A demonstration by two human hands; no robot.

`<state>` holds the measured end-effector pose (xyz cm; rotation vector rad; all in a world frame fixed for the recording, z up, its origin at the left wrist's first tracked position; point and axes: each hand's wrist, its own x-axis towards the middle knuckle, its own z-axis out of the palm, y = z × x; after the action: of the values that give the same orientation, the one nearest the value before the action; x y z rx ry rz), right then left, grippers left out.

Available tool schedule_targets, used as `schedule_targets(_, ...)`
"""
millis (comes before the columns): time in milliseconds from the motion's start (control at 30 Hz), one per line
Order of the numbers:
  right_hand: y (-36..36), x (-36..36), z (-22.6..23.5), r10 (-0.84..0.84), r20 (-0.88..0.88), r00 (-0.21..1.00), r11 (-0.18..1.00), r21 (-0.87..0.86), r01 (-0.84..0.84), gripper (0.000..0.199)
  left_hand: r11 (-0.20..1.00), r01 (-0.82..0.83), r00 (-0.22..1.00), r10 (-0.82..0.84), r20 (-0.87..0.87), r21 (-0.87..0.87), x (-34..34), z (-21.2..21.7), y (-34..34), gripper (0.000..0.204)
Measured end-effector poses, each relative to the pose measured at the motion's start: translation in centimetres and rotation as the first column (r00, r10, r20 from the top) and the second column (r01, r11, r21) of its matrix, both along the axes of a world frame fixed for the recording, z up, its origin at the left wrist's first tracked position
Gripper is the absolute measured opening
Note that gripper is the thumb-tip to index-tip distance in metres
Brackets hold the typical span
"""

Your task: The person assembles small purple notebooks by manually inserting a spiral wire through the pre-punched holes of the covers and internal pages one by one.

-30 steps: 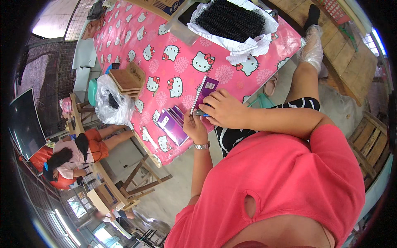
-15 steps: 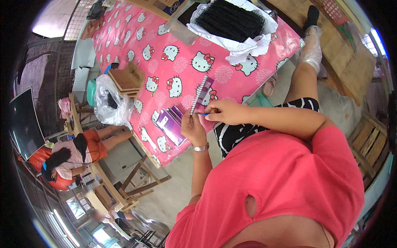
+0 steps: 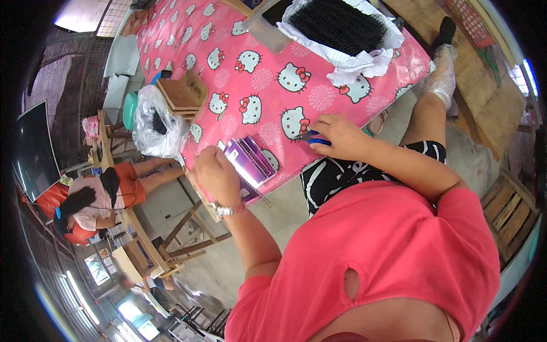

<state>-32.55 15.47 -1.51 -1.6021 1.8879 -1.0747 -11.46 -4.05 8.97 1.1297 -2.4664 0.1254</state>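
My right hand [image 3: 345, 139] is closed on small blue-handled pliers [image 3: 320, 141], whose dark jaws point left over the pink tablecloth. At the table's near edge my left hand [image 3: 217, 175] is closed, with the fingertips hidden from view. A purple spiral notebook [image 3: 248, 192] shows just right of it, its coil end sticking out past the edge. It appears to be in that hand, though the grip itself is hidden. Several more purple spiral notebooks [image 3: 250, 159] lie in a row right beside the left hand.
Wooden blocks [image 3: 181, 96] and a clear plastic bag [image 3: 156, 128] sit on the table's left side. Black coils [image 3: 337, 25] fill a paper-lined container at the far right. A co-worker [image 3: 91, 202] bends over a wooden bench at left.
My hands have moved apart. The left went left and down, away from the tablecloth's middle, with the notebook turned over to the near edge. The right moved slightly right with the pliers.
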Motion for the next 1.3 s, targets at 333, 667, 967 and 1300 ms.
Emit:
schedule_targets(333, -1.3, 0.5, -1.2, 0.121, -0.164, 0.979, 0.985, -0.104, -0.139, 0.036, 0.944, -0.108, 0.993, 0.088, 0.076, 0.311, 4.2, -6.9, -0.3, 0.047)
schedule_targets(667, -5.2, 3.7, 1.0, 0.393, -0.302, 0.868, 0.898, -0.077, -0.433, 0.032, 0.797, -0.129, 0.969, 0.229, -0.097, 0.590, 8.4, -9.4, 3.4, 0.055)
schedule_targets(967, -7.3, 5.3, 0.7, 0.275, -0.613, 0.740, 0.856, -0.195, -0.479, 0.021, 0.803, -0.151, 0.962, 0.254, -0.101, 0.576, 8.2, -9.8, 3.7, 0.054)
schedule_targets(1300, -8.9, 6.9, 0.8, 0.359, -0.636, 0.683, 0.842, -0.094, -0.531, 0.016, 0.871, -0.299, 0.855, 0.426, -0.296, 0.389, 8.3, -11.8, 5.1, 0.064)
